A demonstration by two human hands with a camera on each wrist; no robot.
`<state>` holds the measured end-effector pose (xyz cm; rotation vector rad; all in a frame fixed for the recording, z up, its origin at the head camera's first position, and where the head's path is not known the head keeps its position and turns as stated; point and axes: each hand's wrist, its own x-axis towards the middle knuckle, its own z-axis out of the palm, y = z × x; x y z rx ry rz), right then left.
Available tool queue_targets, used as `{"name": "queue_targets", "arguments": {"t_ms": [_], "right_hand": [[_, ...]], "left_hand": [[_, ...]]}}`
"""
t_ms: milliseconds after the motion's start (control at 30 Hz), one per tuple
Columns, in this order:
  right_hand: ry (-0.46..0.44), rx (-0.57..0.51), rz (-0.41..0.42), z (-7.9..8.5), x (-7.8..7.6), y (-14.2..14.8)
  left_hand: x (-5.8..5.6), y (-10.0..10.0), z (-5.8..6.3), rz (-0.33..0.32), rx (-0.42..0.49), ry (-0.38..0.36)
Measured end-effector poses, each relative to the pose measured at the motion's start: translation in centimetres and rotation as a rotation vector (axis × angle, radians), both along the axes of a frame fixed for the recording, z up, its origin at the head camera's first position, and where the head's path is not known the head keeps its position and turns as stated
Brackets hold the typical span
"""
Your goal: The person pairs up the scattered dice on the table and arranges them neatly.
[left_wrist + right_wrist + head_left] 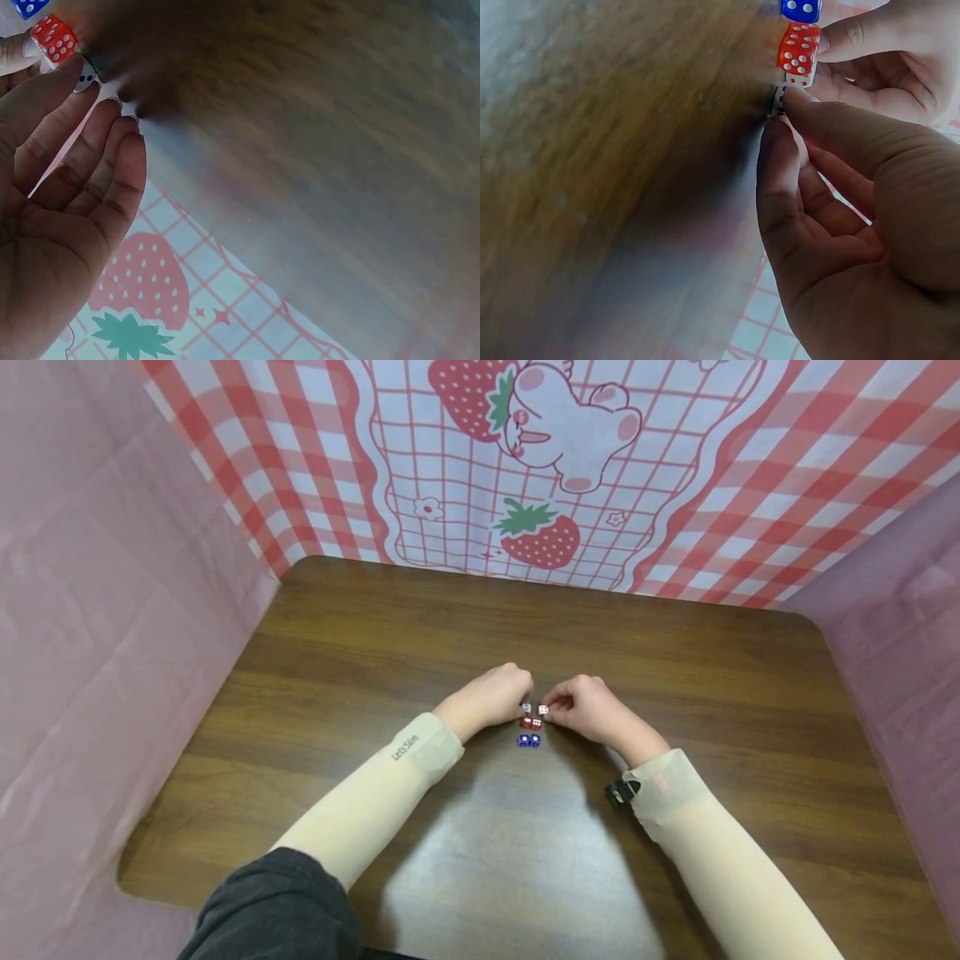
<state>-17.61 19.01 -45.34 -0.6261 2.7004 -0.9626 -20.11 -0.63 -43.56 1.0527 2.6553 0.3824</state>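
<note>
My left hand (491,693) pinches a small white die (85,79) between thumb and index finger, just behind the red dice. Opposite it, my right hand (588,706) pinches another white die (543,710) with thumb and fingertips, a small gap to the right of the first. Two red dice (536,724) sit side by side right in front of the left hand's die. Nearer my body lies a pair of blue dice (529,741), also side by side. In the right wrist view, the fingertips partly cover the right hand's die (778,100).
The dice are near the middle of a brown wooden table (360,635). A red-and-white strawberry-print cloth (465,518) hangs behind it, with pink cloth (97,652) at the sides. A dark strap device (622,792) is on the right wrist.
</note>
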Motion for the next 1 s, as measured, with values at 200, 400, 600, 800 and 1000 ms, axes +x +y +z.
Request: {"name": "queue_targets", "arguments": {"t_ms": [200, 400, 600, 800, 1000], "right_hand": [[-0.009, -0.030, 0.008, -0.28, -0.29, -0.09], [-0.025, -0.031, -0.001, 0.01, -0.28, -0.18], [-0.046, -0.046, 0.014, 0.12, -0.30, -0.29], [-0.041, -0.042, 0.028, 0.06, -0.30, -0.34], [-0.051, -0.052, 0.035, 0.00, -0.37, -0.14]], "left_hand": [[-0.22, 0.15, -0.19, -0.010, 0.010, 0.002], [-0.34, 0.18, -0.26, -0.008, 0.015, -0.008], [-0.35, 0.32, -0.23, -0.027, 0.026, 0.001], [-0.35, 0.37, -0.26, -0.028, 0.017, 0.003], [-0.63, 0.08, -0.04, -0.053, 0.023, -0.038]]}}
